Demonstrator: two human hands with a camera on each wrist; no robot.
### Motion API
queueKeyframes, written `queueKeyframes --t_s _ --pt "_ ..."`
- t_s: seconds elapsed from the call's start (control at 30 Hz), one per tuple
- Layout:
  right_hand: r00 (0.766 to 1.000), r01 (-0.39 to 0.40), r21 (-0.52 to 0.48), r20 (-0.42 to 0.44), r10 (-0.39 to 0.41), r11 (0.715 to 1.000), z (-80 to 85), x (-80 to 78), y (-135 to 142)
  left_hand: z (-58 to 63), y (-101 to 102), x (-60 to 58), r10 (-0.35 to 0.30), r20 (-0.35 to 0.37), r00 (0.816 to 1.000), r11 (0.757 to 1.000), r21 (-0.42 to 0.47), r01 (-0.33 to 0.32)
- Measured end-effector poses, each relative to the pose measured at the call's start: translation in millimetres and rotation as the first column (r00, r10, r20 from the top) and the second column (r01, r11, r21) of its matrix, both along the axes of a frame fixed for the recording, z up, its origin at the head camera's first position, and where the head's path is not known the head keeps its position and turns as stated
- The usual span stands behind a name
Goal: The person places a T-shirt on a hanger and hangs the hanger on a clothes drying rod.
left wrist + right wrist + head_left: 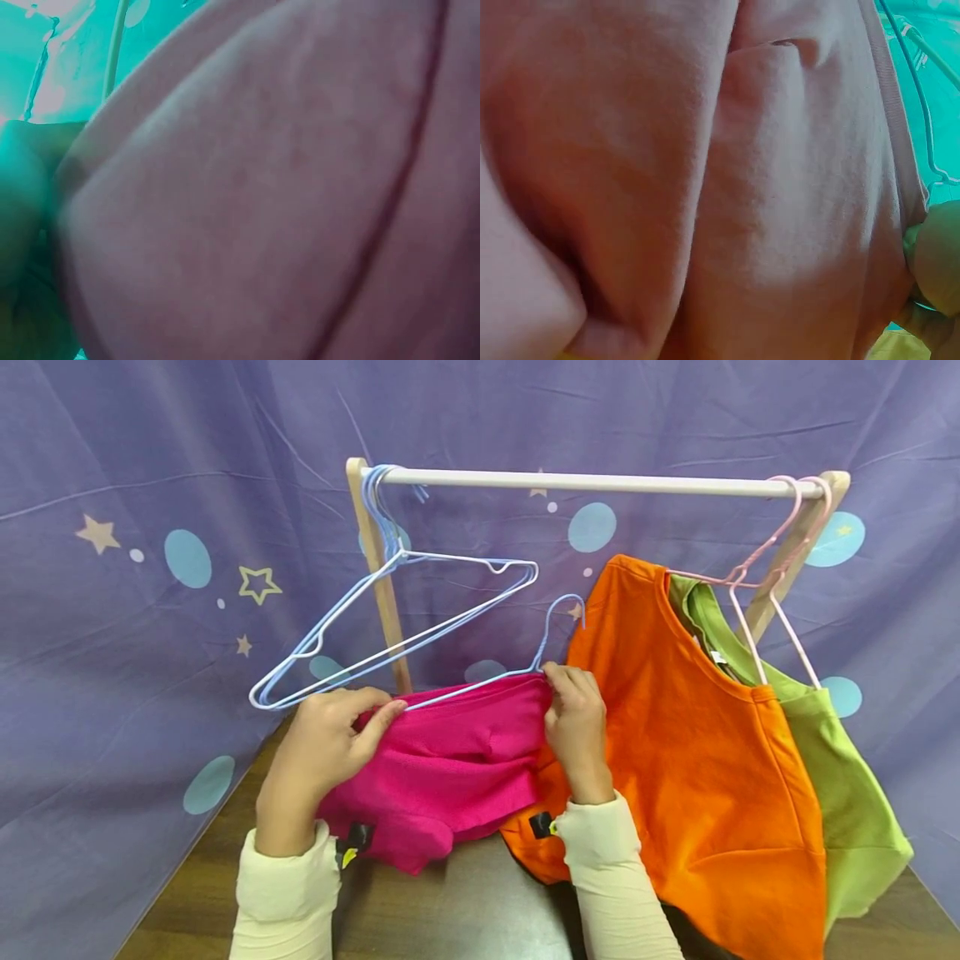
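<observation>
A bright pink garment [465, 752] hangs between the two hands, with a light blue wire hanger [480, 683] along its upper edge. The left hand [330, 743] pinches the garment and the hanger's left arm between thumb and fingers. Just below the hook, the right hand [576, 718] pinches the garment's edge by the hanger; its thumb is mostly hidden. The hanger's hook stands up free, off the rail. Pink cloth [247, 180] fills most of the left wrist view, and folds of the same cloth [795, 187] fill the right wrist view.
A rack with a white rail [600, 482] and wooden posts stands behind. Several blue and white hangers [397, 643] hang at its left end. An orange garment [697, 793] and a green one [862, 793] hang on pink hangers at right. Below lies a brown wooden table [465, 910].
</observation>
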State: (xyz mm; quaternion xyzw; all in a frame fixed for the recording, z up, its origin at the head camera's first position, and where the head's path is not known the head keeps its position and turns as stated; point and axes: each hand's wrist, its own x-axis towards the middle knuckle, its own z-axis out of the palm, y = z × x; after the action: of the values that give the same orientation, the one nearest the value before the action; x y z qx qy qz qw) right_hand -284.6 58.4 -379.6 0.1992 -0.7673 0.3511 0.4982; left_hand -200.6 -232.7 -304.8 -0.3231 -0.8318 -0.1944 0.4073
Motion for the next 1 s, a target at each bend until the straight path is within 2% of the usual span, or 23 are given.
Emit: queueKeyframes --t_s 0.13,0.2,0.27,0.37,0.5,0.6,0.67,0.7,0.73,0.8,0.9,1.0 --pt "0.999 -0.036 0.029 0.000 0.036 0.999 0.0 1.1 -3.8 -1.9 6.9 -1.0 0.063 0.081 0.995 0.998 -0.031 -0.061" --pt "0.999 -0.048 0.035 0.001 0.048 0.998 -0.3 1.0 -4.6 -2.6 11.9 -1.6 0.074 0.107 0.992 0.997 -0.037 -0.071" --pt "0.999 -0.050 0.030 0.003 0.050 0.998 -1.1 0.6 -4.7 -3.6 16.7 -2.4 0.064 0.113 0.991 0.997 -0.038 -0.060" --pt "0.999 -0.037 0.019 0.009 0.037 0.999 -2.8 -0.7 -3.7 -4.8 22.5 -3.5 0.009 0.107 0.994 1.000 -0.011 -0.007" --pt "0.999 -0.037 0.019 0.024 0.037 0.999 -3.5 -2.1 -2.6 -4.3 24.9 -3.8 -0.052 0.075 0.996 0.993 0.106 0.043" --pt "0.999 -0.041 0.010 0.022 0.041 0.999 -2.9 -2.6 -2.0 -1.1 22.2 -1.6 -0.018 0.087 0.996 0.972 0.237 -0.003" --pt "0.999 -0.041 -0.002 0.015 0.041 0.999 -2.1 -2.8 -1.4 1.1 19.3 0.7 0.021 0.165 0.986 0.950 0.305 -0.071" --pt "0.999 -0.042 -0.012 0.009 0.042 0.999 -1.6 -2.9 -1.0 2.1 17.5 2.1 0.039 0.223 0.974 0.942 0.317 -0.110" --pt "0.999 -0.042 -0.026 0.003 0.042 0.999 -1.0 -2.7 -0.6 2.8 15.5 3.4 0.055 0.294 0.954 0.938 0.312 -0.150" --pt "0.999 -0.045 -0.046 -0.007 0.045 0.998 -0.3 -2.7 0.4 3.7 11.3 4.7 0.066 0.442 0.894 0.941 0.271 -0.204" --pt "0.999 -0.046 -0.076 -0.024 0.045 0.996 0.4 -2.4 1.3 4.8 5.1 5.3 0.036 0.644 0.764 0.952 0.212 -0.223" --pt "0.999 -0.042 -0.082 -0.028 0.040 0.996 0.7 -2.1 2.1 4.8 0.0 4.9 -0.057 0.765 0.642 0.954 0.232 -0.192"
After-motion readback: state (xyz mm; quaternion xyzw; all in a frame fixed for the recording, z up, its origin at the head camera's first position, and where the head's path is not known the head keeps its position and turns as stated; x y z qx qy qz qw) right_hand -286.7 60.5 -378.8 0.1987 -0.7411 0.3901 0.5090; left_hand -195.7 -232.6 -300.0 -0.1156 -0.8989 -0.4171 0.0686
